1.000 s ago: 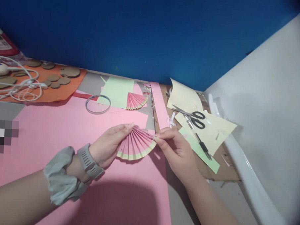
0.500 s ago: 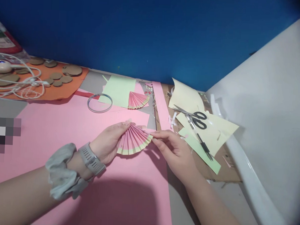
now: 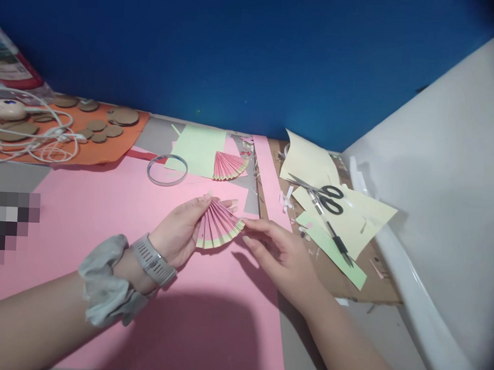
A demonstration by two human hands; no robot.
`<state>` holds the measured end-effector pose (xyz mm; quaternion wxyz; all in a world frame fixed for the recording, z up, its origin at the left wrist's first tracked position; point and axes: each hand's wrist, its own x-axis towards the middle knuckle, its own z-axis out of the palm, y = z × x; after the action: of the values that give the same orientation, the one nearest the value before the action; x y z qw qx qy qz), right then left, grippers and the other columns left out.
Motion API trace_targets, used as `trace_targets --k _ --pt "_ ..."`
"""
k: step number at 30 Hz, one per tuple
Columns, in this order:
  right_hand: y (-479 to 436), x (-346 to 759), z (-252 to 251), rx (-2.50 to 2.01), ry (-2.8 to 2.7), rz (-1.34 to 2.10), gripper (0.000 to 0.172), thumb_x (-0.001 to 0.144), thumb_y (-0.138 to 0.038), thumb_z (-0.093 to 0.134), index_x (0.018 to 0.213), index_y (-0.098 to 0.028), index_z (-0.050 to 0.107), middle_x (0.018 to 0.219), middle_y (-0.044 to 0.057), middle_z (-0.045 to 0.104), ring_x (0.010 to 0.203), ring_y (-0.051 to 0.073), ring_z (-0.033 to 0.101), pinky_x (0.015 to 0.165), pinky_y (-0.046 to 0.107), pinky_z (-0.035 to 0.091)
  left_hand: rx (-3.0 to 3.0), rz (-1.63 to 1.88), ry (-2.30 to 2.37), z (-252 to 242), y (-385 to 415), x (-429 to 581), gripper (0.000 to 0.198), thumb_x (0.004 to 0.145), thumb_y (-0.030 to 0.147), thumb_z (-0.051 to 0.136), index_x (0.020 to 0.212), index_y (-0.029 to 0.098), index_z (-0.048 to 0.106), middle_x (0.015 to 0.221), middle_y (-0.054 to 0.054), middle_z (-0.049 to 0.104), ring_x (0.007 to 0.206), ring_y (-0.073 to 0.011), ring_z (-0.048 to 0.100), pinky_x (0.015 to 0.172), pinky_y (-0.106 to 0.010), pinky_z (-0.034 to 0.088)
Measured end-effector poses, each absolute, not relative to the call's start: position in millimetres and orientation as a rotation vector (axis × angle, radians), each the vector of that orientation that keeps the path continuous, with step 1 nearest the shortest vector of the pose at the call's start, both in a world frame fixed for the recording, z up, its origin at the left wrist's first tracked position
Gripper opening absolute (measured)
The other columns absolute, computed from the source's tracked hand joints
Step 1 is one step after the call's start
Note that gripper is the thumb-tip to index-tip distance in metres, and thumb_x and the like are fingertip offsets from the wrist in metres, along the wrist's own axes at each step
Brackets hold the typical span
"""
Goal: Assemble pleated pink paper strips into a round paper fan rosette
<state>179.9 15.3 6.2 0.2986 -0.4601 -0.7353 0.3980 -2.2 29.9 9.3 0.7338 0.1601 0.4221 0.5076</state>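
A pleated paper fan (image 3: pixel 219 227), pink with a pale green rim, is spread above the pink sheet. My left hand (image 3: pixel 185 226) is closed on it, the thumb pressing the gathered folds at the top while fingers show behind. At the fan's right corner, my right hand (image 3: pixel 282 257) has its index fingertip against the pleats, and its thumb stands a little apart below. A second pleated fan (image 3: pixel 230 166) of the same colours lies further back, partly over a light green sheet (image 3: pixel 197 142).
Large pink paper (image 3: pixel 162 334) covers the table before me. A tape ring (image 3: pixel 167 170) lies behind my left hand. To the right are scissors (image 3: pixel 331 199), a pen (image 3: pixel 330 232) and cream paper (image 3: pixel 309 158). Cardboard discs (image 3: pixel 123 116) and white cables (image 3: pixel 56 138) sit on orange paper, left.
The fan's right corner has moved slightly left and up. My right thumb has come away from the corner it pinched, while my left hand keeps its grip.
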Motion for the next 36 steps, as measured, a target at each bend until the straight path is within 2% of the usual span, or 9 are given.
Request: trace_targets --k 6,11,14,19,21,25,28,32,36 --pt "11 171 4 -1.133 -2.152 0.967 0.037 0.087 -0.023 0.049 0.123 -0.028 0.049 0.115 0.004 0.061 0.104 0.018 0.058 0.09 0.037 0.047 0.292 1.197 0.86 10 29 -2 0.019 0.091 0.021 0.04 0.078 0.013 0.051 0.111 -0.013 0.064 0.102 -0.0181 0.061 0.081 -0.029 0.054" --pt "7 159 8 -1.004 -2.3 1.025 0.042 0.088 -0.02 0.045 0.129 -0.025 0.042 0.117 0.005 0.059 0.107 0.017 0.053 0.091 0.035 0.044 0.256 1.228 0.837 10 30 -2 0.024 0.092 0.026 0.036 0.076 0.015 0.049 0.11 -0.009 0.064 0.092 -0.0152 0.064 0.075 -0.028 0.055" --pt "6 156 10 -0.963 -2.346 1.044 0.043 0.088 -0.019 0.044 0.131 -0.023 0.04 0.119 0.007 0.056 0.11 0.018 0.049 0.094 0.036 0.042 0.241 1.281 0.856 9 29 -2 0.022 0.092 0.026 0.036 0.076 0.016 0.048 0.09 -0.004 0.065 0.076 -0.0107 0.064 0.069 -0.025 0.055" --pt "6 154 14 -0.937 -2.392 1.102 0.043 0.088 -0.02 0.046 0.13 -0.023 0.041 0.118 0.009 0.052 0.112 0.019 0.046 0.095 0.037 0.041 0.378 1.334 0.852 7 27 -1 0.02 0.091 0.025 0.04 0.073 0.016 0.043 0.06 0.006 0.046 0.044 -0.0019 0.04 0.045 -0.012 0.039" --pt "6 155 15 -0.915 -2.386 1.13 0.039 0.087 -0.02 0.047 0.126 -0.023 0.045 0.117 0.009 0.053 0.111 0.02 0.046 0.094 0.038 0.041 0.439 1.329 0.864 6 26 -1 0.019 0.09 0.027 0.043 0.074 0.017 0.041 0.057 0.007 0.041 0.04 -0.0013 0.031 0.039 -0.01 0.03" --pt "8 162 11 -0.993 -2.204 1.171 0.021 0.089 -0.022 0.044 0.108 -0.022 0.053 0.101 0.007 0.059 0.095 0.019 0.055 0.083 0.035 0.046 0.612 1.159 0.878 7 21 1 0.023 0.088 0.035 0.045 0.073 0.019 0.038 0.053 0.009 0.034 0.038 -0.0021 0.022 0.037 -0.011 0.022" --pt "10 168 9 -1.124 -1.974 1.138 0.022 0.091 -0.024 0.042 0.112 -0.024 0.047 0.09 0.004 0.057 0.081 0.015 0.056 0.074 0.031 0.047 0.742 0.891 0.845 8 14 4 0.027 0.088 0.047 0.039 0.08 0.021 0.041 0.049 0.009 0.032 0.036 -0.0035 0.019 0.035 -0.014 0.021" --pt "12 169 9 -1.083 -1.997 1.111 0.02 0.089 -0.025 0.047 0.108 -0.026 0.053 0.088 0.003 0.056 0.082 0.016 0.054 0.079 0.033 0.044 0.809 0.768 0.731 13 5 9 0.054 0.082 0.066 0.022 0.103 0.022 0.044 0.044 0.01 0.028 0.035 -0.0059 0.016 0.035 -0.017 0.02" --pt "11 167 10 -0.979 -1.953 1.179 0.01 0.086 -0.025 0.052 0.095 -0.024 0.055 0.089 0.003 0.057 0.087 0.017 0.055 0.077 0.033 0.044 0.936 0.757 0.725 19 0 10 0.049 0.088 0.057 0.022 0.115 0.021 0.042 0.055 0.006 0.035 0.042 -0.0066 0.023 0.041 -0.018 0.023"
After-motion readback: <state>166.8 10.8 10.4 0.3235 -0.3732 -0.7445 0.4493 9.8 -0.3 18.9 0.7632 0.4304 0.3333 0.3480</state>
